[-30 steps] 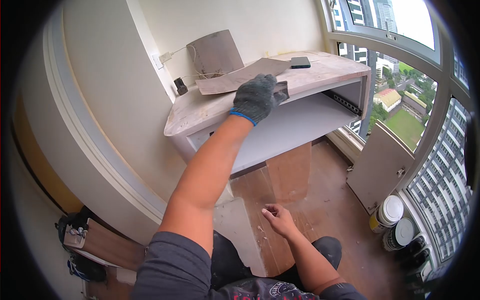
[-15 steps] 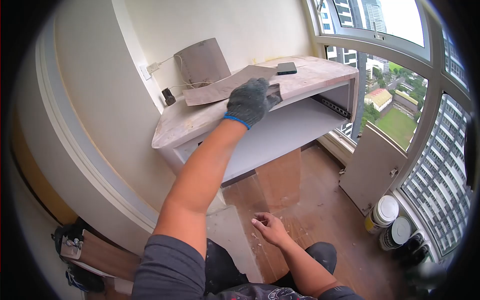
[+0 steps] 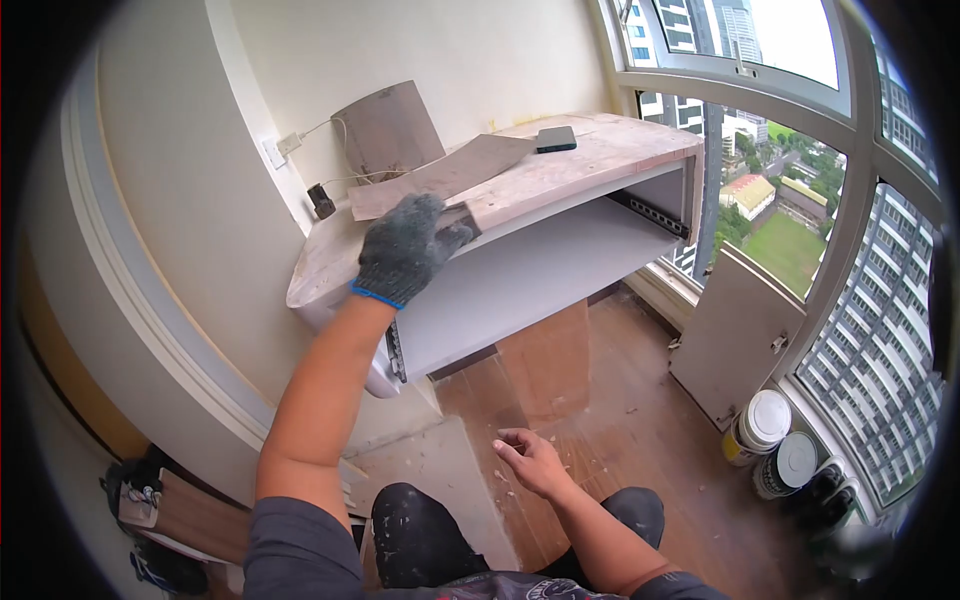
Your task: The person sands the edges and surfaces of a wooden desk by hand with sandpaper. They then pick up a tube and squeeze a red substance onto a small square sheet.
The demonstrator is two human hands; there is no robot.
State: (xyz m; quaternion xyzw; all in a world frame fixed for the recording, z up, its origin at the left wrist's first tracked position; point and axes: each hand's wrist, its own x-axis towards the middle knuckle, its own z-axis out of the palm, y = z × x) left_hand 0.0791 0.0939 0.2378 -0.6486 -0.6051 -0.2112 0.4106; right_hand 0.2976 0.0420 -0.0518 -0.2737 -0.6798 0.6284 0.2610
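My left hand, in a grey glove with a blue cuff, is closed round a flat dark piece at the front edge of the worn pinkish counter. What exactly the piece is, I cannot make out. Behind the glove, a thin curved sheet lies on the counter. My bare right hand hangs over the floor, loosely curled with the thumb apart, and nothing shows in it. Below the countertop is an open compartment with metal rails.
A second sheet leans on the wall near a black plug. On the counter rests a dark box. At the right, a loose panel and lidded tubs stand by the window. Debris lies on the brown floor.
My left hand has moved left along the counter's front edge with the dark piece. The view has shifted a little, and more of the left rail and my knee shows.
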